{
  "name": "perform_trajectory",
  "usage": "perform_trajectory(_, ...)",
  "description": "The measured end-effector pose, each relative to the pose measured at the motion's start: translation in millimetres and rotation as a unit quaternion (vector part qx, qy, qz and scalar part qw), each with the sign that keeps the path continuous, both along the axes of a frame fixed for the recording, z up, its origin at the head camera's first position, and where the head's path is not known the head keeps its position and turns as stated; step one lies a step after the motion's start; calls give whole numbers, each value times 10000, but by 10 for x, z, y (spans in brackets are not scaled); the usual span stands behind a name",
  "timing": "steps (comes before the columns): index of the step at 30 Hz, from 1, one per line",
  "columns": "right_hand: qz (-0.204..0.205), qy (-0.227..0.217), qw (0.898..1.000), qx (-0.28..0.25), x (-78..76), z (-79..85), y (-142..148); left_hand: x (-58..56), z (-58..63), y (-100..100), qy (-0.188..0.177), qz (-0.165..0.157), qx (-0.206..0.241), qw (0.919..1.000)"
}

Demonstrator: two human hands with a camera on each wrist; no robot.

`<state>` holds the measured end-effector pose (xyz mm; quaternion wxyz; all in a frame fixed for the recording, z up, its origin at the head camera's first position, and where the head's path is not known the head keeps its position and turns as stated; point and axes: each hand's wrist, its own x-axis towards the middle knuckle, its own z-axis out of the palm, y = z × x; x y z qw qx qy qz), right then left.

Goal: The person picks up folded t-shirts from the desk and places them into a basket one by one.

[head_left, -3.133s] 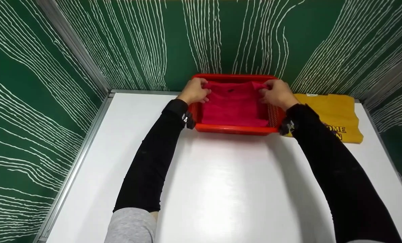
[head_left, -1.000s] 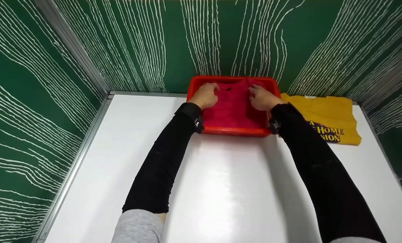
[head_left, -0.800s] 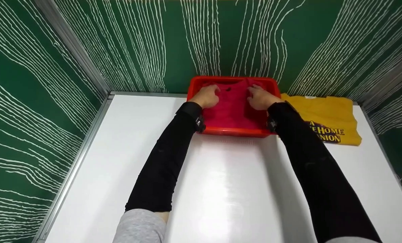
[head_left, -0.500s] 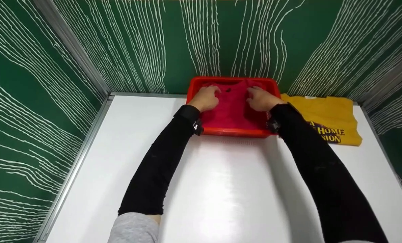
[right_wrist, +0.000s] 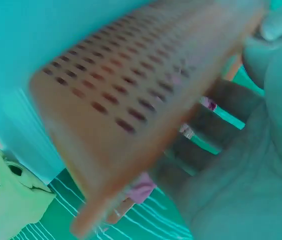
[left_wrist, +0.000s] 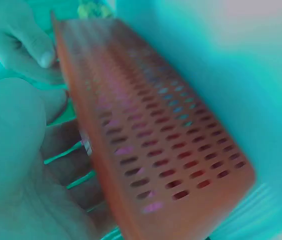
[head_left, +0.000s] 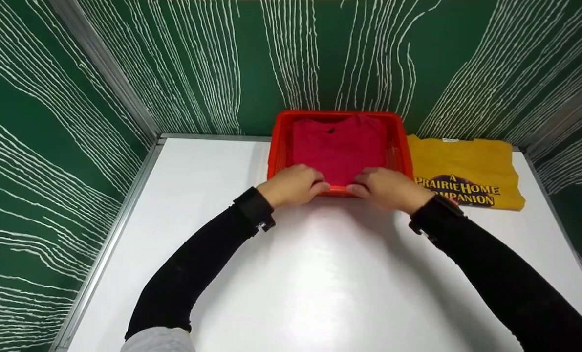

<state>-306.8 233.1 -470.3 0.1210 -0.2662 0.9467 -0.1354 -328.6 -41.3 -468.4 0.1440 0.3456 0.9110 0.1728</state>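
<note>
Both hands are at the near long rim of a red plastic basket [head_left: 280, 142], thumbs pointing inward. My left hand [head_left: 294, 185] holds the rim left of its middle; in the left wrist view its fingers pass behind the rim, with the slotted wall [left_wrist: 156, 135] facing the camera. Right of the middle, my right hand [head_left: 387, 187] grips the same rim, fingers reaching over to the inner side. Inside the basket lies a folded pink-red T-shirt [head_left: 339, 146], neckline toward the back. Its near edge is partly covered by the hands.
To the basket's right, a folded yellow T-shirt [head_left: 466, 159] with printed lettering lies on the white table [head_left: 315, 274]. A green wall [head_left: 339, 58] with white wavy lines stands right behind the basket; another green panel [head_left: 22, 171] borders the left side.
Both hands have left the pink-red shirt inside the basket and come back toward the body to the near rim. The shirt now lies flat, and more of the yellow shirt's lettering shows.
</note>
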Motion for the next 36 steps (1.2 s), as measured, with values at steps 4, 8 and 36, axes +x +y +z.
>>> perform_trajectory(4,-191,-35,9997,151,123,-99,17,87,-67,-51,147,-93,-57,9998)
perform_trajectory(8,-308,131,9994,23,171,-189,41,111,-147,-70,346,-126,-10,9993)
perform_trajectory(36,-303,716,9941,-755,158,-287,53,145,-260,-77,742,404,304,9960)
